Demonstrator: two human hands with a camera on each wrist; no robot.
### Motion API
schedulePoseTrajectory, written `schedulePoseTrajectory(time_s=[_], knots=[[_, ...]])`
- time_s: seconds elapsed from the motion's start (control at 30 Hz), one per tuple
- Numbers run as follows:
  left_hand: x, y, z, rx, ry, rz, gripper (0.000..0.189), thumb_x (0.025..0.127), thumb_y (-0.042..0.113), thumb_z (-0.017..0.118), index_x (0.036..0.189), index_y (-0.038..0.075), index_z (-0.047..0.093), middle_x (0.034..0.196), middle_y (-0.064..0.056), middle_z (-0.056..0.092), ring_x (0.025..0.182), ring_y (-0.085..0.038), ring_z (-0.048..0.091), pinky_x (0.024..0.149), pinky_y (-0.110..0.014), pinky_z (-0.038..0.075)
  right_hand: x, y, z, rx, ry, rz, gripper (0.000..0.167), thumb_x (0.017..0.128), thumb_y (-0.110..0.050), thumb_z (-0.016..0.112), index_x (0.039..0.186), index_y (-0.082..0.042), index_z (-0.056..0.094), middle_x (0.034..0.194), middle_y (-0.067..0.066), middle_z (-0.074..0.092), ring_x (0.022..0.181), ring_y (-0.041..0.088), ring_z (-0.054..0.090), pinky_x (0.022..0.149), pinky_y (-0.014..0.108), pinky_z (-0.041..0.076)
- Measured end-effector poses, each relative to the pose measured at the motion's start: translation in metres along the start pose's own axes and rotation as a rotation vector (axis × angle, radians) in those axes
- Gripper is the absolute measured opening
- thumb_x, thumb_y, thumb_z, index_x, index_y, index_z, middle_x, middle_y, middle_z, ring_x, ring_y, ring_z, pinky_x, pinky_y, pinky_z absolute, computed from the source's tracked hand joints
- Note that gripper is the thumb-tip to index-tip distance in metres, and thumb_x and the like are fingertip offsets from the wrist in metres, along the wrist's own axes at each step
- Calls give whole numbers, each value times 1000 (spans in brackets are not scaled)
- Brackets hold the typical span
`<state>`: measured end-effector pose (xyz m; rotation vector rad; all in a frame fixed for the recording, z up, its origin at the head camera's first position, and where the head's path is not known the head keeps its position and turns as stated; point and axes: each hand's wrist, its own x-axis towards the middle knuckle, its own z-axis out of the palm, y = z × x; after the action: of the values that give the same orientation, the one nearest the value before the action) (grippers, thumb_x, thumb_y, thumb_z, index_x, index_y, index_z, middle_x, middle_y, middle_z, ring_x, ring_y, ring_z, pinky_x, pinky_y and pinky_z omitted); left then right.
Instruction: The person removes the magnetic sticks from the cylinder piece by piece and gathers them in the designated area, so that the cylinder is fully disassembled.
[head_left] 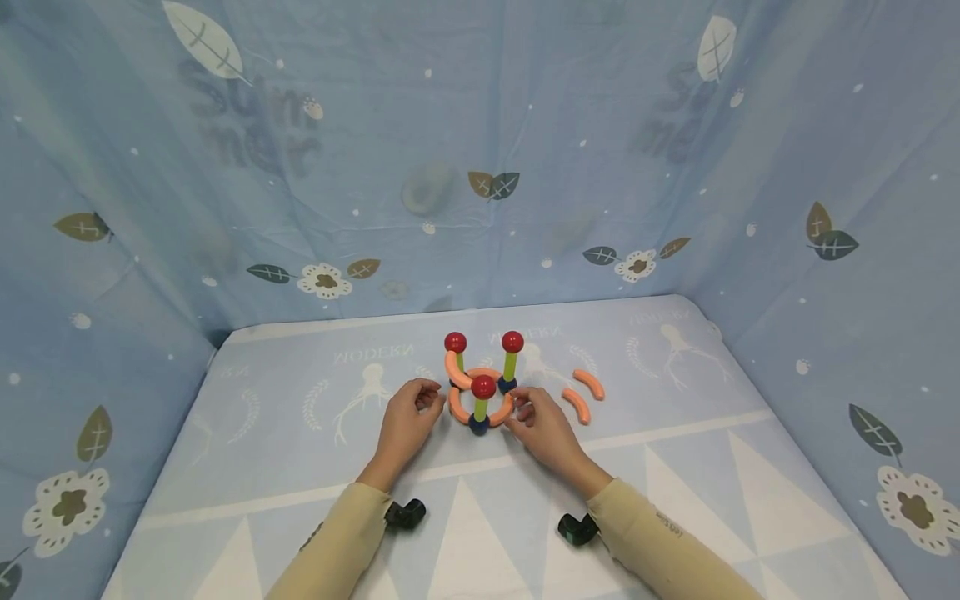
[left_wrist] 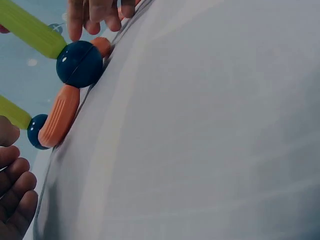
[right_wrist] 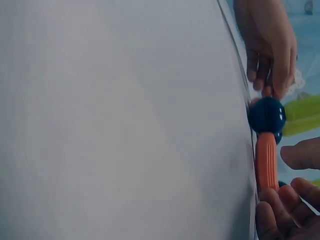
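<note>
My left hand (head_left: 408,417) is relaxed, its fingers loosely bent and gripping nothing, just beside the left side of a toy frame; my right hand (head_left: 546,429), thumb and fingers apart and clasping nothing, is at the frame's right side, though I cannot tell whether its fingertips touch. Between my hands, the frame rests on a ring of curved orange pieces (head_left: 456,407), smooth-ended and finely ribbed along their length, joined by three glossy navy balls (head_left: 479,425); a seam shows on one in the left wrist view. From each navy ball a straight yellow-green rod (head_left: 481,408) stands upright, topped by a shiny red ball (head_left: 483,387). Another orange arc (head_left: 456,371) runs up high between the front red ball and the rear left one. To the right, well apart from the frame, two loose orange arcs (head_left: 576,406) lie near each other. Beige sleeves (head_left: 330,546) cover my forearms, with a small dark device (head_left: 405,514) at each wrist. The surface (head_left: 300,500) wears a pale blue cloth printed with white triangles, antlered heads and the word "MODERN". Around it hang softly creased blue curtains (head_left: 375,125) patterned with leaves and white flowers.
</note>
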<state>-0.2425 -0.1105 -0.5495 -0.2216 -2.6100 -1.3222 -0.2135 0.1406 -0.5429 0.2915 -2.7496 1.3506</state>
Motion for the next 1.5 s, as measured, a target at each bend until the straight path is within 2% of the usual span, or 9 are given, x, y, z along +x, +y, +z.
schedulePoseTrajectory(time_s=[0.2,0.37,0.6,0.73,1.0,1.17,1.33,1.5], knots=[[11,-3,2,-9,-22,-46,26,97,20,71,120,7,69,108,-5,69,94,-19,65,86,-39,55,-7,-10,10,39,-45,-61,42,88,-9,80,127,-7,63,111,3,63,91,12,66,81,28,56],[20,-3,6,-21,-64,-67,30,96,19,72,124,8,69,114,-6,70,98,-20,65,86,-38,55,-6,-12,17,51,-54,-96,38,88,-11,81,123,-7,65,108,4,63,91,13,66,82,29,57],[32,-5,9,-30,-110,-77,33,94,27,75,124,12,70,104,-3,70,93,-18,65,82,-38,55,-3,-16,23,5,-54,-81,33,87,-15,83,115,-10,68,108,0,62,89,10,62,79,26,55],[35,-5,11,-54,-131,-89,31,94,25,76,122,14,71,103,-3,70,94,-19,66,85,-39,56,-2,-17,24,-28,-61,-65,34,86,-17,84,116,-10,70,103,-3,61,86,8,59,76,25,53],[38,-5,13,-31,-145,-91,29,93,26,76,121,17,72,103,-2,71,93,-19,65,84,-40,55,1,-18,26,-36,-49,-64,32,86,-17,84,113,-9,71,94,-4,58,81,9,55,70,25,50],[39,-6,13,-28,-154,-86,28,93,25,77,119,17,72,104,-2,71,92,-19,65,82,-38,55,0,-18,25,-45,-50,-58,30,87,-17,83,112,-9,71,95,-3,58,81,9,56,70,25,50],[39,-6,11,-53,-165,-86,25,92,22,78,114,15,70,99,-3,71,87,-18,65,74,-36,54,0,-17,23,-46,-51,-55,29,87,-17,82,112,-9,70,98,-2,59,83,9,57,72,25,51],[38,-7,9,-73,-183,-93,26,91,25,79,113,15,68,94,-1,70,84,-16,64,71,-32,53,0,-15,23,-55,-45,-51,31,87,-15,83,114,-7,70,103,-1,59,86,9,59,75,26,52]])
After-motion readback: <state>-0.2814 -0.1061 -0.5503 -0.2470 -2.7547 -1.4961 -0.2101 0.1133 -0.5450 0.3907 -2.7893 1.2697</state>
